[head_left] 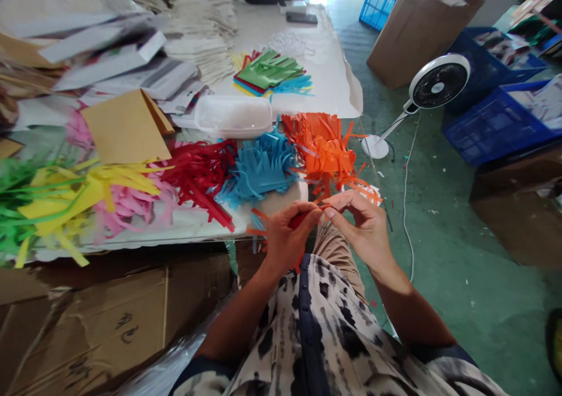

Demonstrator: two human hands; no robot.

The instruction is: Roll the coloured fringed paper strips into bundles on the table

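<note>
My left hand [287, 235] is closed around an orange paper tassel [299, 219] in front of my body. Fringed orange strips stick out to the left of that hand and below it. The thumb and fingertips of my right hand [364, 226] pinch the tassel's narrow twisted end, close against my left fingertips. Just beyond my hands, a pile of orange fringed paper [327, 150] hangs over the table's corner. Beside it lie blue fringed paper [263, 165] and dark red fringed paper [199, 174].
Pink [127, 209], yellow [96, 188] and green fringes [17, 194] lie at left. A plastic tub [233, 116], folded brown card [125, 130] and stacked green fringed sheets [270, 69] sit behind. A fan [439, 83], blue crates [504, 121] and cartons [100, 326] stand around the table.
</note>
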